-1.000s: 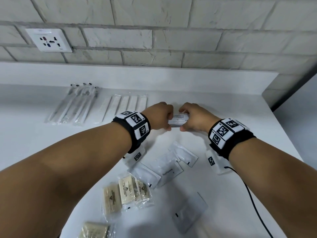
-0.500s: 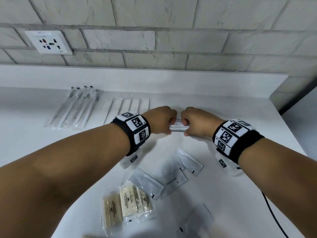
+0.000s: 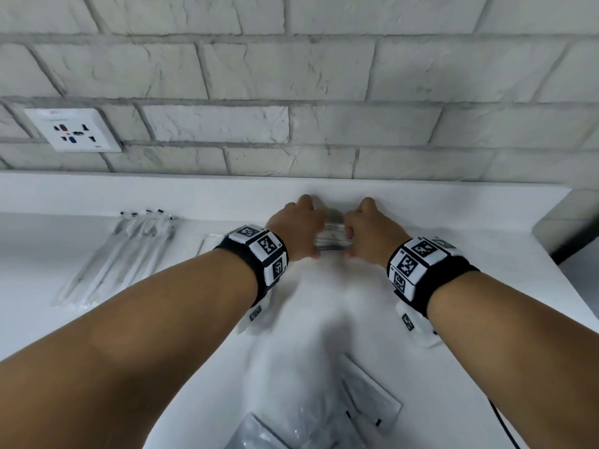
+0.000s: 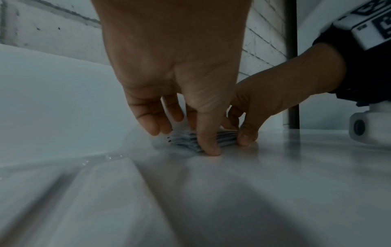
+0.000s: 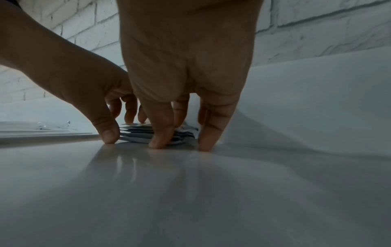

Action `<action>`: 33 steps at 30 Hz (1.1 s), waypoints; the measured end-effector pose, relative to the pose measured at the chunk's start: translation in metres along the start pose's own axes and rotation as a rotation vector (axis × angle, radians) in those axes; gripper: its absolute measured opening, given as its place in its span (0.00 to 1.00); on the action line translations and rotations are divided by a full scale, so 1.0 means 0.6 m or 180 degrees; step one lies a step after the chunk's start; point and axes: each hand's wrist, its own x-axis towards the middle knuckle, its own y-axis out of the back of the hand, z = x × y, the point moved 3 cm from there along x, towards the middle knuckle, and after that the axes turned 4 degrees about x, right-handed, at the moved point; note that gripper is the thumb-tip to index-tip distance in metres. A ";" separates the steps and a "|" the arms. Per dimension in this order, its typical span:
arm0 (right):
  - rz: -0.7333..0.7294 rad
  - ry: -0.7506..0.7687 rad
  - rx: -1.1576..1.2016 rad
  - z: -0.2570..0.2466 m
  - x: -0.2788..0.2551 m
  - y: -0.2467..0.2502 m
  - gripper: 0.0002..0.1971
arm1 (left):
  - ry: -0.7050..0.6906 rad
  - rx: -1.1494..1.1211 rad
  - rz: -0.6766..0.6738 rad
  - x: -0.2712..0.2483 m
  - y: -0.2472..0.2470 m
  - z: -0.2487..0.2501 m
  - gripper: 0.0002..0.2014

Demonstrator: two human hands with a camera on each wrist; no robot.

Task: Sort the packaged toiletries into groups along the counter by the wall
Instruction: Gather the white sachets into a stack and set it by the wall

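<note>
A stack of flat white sachets (image 3: 334, 238) rests on the white counter (image 3: 324, 303) close to the low upstand under the brick wall. My left hand (image 3: 308, 233) grips its left end and my right hand (image 3: 359, 234) grips its right end. In the left wrist view the left hand (image 4: 184, 140) has its thumb on the near edge of the stack (image 4: 184, 139) and its fingers behind it. From the right wrist, the right hand (image 5: 182, 133) brackets the stack (image 5: 137, 133), fingertips touching the counter.
Wrapped toothbrushes (image 3: 123, 254) lie in a row at the back left, with flat long packets (image 3: 207, 241) beside them, partly behind my left wrist. Loose sachets (image 3: 372, 393) lie near the front. A wall socket (image 3: 73, 129) is at left. The counter ends at right, where a cable (image 3: 505, 426) runs.
Both hands have carried the stack away from me to the back of the counter and lowered it by the upstand. The head view has tilted up, so the soaps are out of view.
</note>
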 end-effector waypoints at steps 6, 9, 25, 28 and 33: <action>0.0277 -0.0065 -0.0268 -0.001 0.024 -0.003 0.23 | 0.0064 -0.0327 0.0068 0.028 -0.006 -0.003 0.35; 0.0327 -0.0032 -0.0225 0.001 0.027 0.001 0.25 | 0.0101 -0.0417 0.0159 0.033 -0.012 -0.002 0.34; 0.0052 -0.0325 0.0257 0.018 0.017 0.027 0.33 | 0.0142 -0.0352 0.0107 0.018 -0.001 -0.010 0.22; -0.0052 -0.0687 0.0742 0.038 -0.012 0.040 0.30 | 0.0267 -0.0210 0.0220 -0.010 0.013 -0.013 0.23; -0.0571 -0.0872 0.0878 0.055 -0.116 0.036 0.19 | 0.0030 -0.0344 0.0135 -0.110 0.006 0.011 0.17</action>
